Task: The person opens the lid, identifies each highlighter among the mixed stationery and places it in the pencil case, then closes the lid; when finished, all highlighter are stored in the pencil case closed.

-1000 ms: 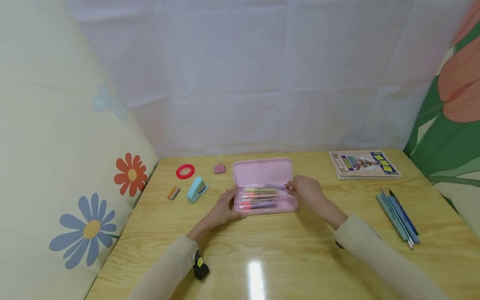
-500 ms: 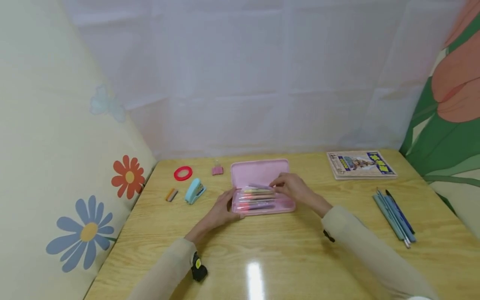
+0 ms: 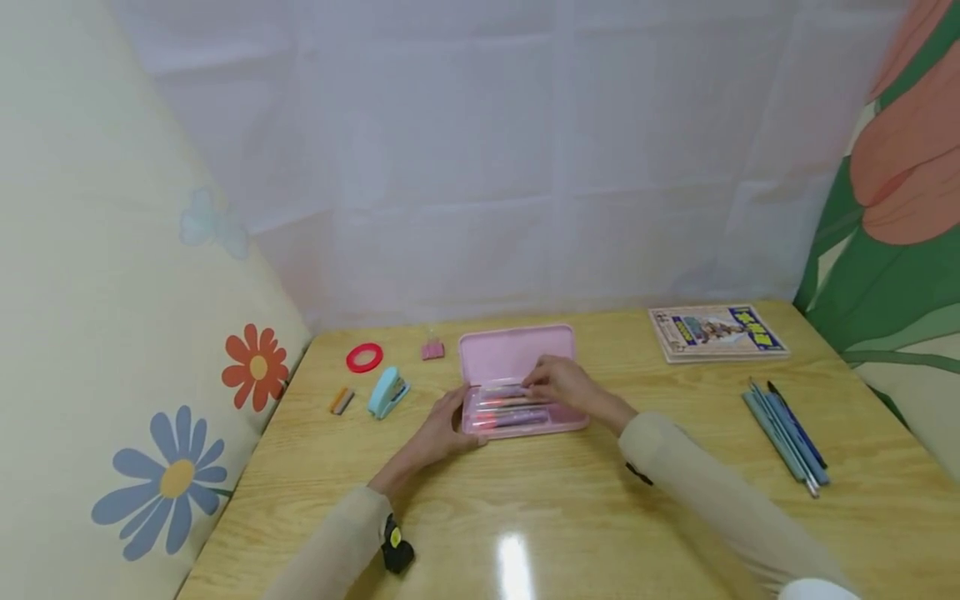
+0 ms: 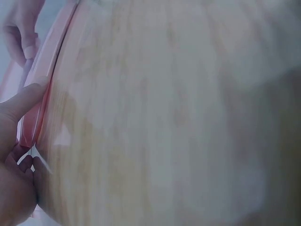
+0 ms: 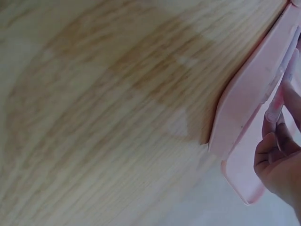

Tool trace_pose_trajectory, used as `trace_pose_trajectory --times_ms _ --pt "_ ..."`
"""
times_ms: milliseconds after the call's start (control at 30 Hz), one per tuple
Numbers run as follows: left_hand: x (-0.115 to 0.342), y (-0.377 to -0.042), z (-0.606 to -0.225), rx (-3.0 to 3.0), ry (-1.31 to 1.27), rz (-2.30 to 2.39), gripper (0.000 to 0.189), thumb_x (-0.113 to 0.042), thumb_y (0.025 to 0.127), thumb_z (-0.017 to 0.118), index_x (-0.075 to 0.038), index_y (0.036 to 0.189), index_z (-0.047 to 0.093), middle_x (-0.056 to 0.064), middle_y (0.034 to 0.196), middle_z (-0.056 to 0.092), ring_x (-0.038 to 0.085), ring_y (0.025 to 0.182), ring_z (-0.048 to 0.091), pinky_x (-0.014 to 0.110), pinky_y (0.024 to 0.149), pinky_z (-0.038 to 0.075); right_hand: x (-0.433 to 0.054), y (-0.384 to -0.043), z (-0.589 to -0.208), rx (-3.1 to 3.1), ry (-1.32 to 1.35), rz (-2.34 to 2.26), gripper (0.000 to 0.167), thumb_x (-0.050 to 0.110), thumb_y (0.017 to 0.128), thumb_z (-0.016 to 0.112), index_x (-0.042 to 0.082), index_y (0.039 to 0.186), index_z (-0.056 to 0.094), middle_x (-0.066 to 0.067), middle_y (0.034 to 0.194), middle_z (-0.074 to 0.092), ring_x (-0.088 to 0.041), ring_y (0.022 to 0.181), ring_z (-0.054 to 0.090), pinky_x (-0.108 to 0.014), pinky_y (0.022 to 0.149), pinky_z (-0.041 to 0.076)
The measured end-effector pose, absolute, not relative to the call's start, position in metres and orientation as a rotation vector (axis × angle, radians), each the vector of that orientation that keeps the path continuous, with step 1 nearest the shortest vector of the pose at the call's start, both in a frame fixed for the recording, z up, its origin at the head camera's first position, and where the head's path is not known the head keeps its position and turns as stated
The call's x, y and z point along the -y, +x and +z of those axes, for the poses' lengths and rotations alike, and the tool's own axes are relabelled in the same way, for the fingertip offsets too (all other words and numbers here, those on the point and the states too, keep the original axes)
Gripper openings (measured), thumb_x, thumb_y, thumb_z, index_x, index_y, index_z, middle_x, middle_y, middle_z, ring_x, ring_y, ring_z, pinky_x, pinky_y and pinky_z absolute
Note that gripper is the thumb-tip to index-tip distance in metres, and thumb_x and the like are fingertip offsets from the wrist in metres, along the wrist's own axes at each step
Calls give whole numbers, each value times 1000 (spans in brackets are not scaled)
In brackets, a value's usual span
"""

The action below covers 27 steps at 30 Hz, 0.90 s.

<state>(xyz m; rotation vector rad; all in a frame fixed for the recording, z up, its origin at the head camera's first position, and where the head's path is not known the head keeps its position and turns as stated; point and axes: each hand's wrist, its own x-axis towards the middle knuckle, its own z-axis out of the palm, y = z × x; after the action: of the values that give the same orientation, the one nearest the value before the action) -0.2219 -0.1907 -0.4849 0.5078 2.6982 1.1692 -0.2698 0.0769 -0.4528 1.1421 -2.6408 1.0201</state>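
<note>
A pink pencil case [image 3: 491,350] lies on the table with its lid raised toward the back. Several colourful pens [image 3: 517,417] fill its tray side by side. My left hand [image 3: 438,432] grips the case's left end, and in the left wrist view the thumb [image 4: 29,100] presses along its front wall. Over the tray's back right part, my right hand [image 3: 568,387] pinches a purple pen [image 5: 292,66] between thumb and fingers. That pen lies lengthwise along the tray, next to the hinge side, its right end hidden by the fingers.
Left of the case are a light blue stapler [image 3: 388,393], a red tape ring [image 3: 364,357], a pink binder clip [image 3: 432,349] and two small sticks [image 3: 342,401]. Books [image 3: 720,333] lie at the back right, with blue pens and pencils [image 3: 786,437] in front of them.
My right hand has moved left and down into the case with the purple pen, which now lies lower among the others. The left hand keeps its grip on the case.
</note>
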Motion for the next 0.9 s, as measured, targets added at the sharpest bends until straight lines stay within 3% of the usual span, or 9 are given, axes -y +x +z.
trace_pose_trajectory --times_ms 900 --pt "191 -222 -486 -2683 490 1168 99 -33 80 78 -8 154 18 16 155 24 36 141 20 54 113 20 -75 -272 -464 2670 1120 914 17 11 90 67 3 103 74 -4 85 63 -16 78 55 -27 72 46"
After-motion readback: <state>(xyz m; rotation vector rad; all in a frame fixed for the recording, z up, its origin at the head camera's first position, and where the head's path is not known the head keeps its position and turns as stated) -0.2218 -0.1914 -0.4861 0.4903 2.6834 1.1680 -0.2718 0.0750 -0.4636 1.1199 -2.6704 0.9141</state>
